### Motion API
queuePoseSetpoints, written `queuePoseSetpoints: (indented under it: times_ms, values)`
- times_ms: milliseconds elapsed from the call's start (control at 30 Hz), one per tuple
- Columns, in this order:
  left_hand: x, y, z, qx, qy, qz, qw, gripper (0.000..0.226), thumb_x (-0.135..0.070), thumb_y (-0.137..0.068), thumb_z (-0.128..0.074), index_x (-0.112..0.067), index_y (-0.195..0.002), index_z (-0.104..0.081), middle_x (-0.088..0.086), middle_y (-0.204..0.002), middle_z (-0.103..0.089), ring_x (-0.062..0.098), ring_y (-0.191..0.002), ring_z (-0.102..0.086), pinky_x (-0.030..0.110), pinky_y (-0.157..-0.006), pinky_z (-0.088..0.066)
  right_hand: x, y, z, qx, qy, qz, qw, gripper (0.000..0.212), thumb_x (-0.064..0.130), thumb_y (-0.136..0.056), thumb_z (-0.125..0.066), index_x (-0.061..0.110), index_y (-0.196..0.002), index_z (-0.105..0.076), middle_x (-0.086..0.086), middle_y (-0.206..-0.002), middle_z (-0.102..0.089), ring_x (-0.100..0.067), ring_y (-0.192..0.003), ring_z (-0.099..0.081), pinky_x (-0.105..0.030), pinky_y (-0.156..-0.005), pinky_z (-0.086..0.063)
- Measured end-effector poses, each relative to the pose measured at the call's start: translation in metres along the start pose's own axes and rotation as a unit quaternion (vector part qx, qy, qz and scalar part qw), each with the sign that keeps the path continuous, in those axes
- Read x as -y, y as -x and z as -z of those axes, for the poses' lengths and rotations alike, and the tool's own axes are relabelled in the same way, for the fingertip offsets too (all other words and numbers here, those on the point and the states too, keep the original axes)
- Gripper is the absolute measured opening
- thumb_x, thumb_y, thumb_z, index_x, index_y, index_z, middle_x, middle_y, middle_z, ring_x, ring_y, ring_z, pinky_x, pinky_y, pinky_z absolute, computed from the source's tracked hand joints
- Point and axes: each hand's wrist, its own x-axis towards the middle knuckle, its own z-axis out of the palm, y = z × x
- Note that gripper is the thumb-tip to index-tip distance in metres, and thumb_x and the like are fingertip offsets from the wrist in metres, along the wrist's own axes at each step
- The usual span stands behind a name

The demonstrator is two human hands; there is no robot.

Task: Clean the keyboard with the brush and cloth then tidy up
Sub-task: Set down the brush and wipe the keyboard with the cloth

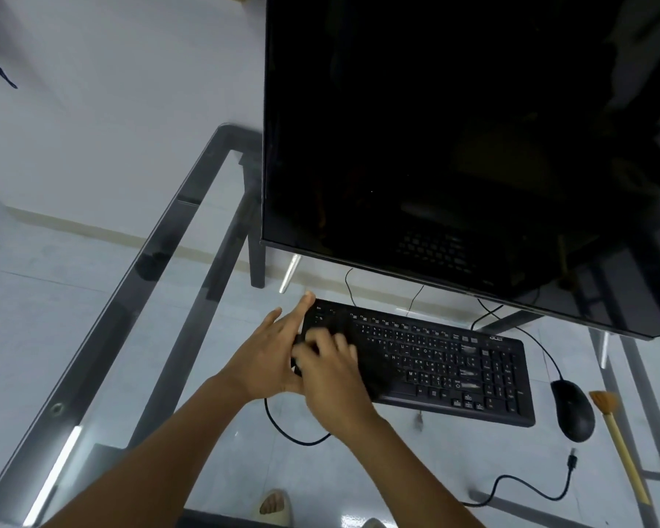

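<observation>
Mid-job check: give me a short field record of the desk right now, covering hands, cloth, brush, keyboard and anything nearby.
left hand: fingers straight, steadying the keyboard's left end
right hand: pressing a dark cloth on the keys, motion-blurred
keyboard: black, flat on the glass desk, below the monitor
brush: lying on the desk at far right, untouched
mouse: between keyboard and brush
loose cable: on the desk, plug end free
stage: cloth wiping at the keyboard's left part

keyboard's (435, 356) left end under blurred hands
</observation>
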Motion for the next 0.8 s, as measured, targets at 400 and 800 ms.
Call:
queuePoseSetpoints:
  times_ms: [400, 800]
  values:
    - [0.0, 0.0, 0.002, 0.0, 0.007, 0.009, 1.0, 0.142, -0.07, -0.053, -0.077, -0.027, -0.149, 0.018, -0.01, -0.153, -0.029, 0.001, -0.14, -0.024, 0.027, -0.119, 0.002, -0.014, -0.003, 0.01, -0.024, -0.06, 0.008, 0.998, 0.018, 0.019, -0.092, -0.051, 0.024, -0.103, -0.065, 0.002, -0.103, -0.048, -0.018, -0.089, -0.045, -0.037, -0.081, -0.042]
    - [-0.003, 0.0, 0.004, 0.012, 0.009, 0.038, 0.999, 0.144, -0.075, -0.046, -0.077, -0.029, -0.15, 0.011, -0.012, -0.155, -0.023, 0.004, -0.143, -0.015, 0.031, -0.118, 0.005, -0.066, 0.065, 0.019, -0.03, -0.054, -0.02, 0.998, 0.035, 0.003, -0.082, -0.067, 0.031, -0.102, -0.067, 0.005, -0.104, -0.048, -0.016, -0.09, -0.046, -0.035, -0.073, -0.049]
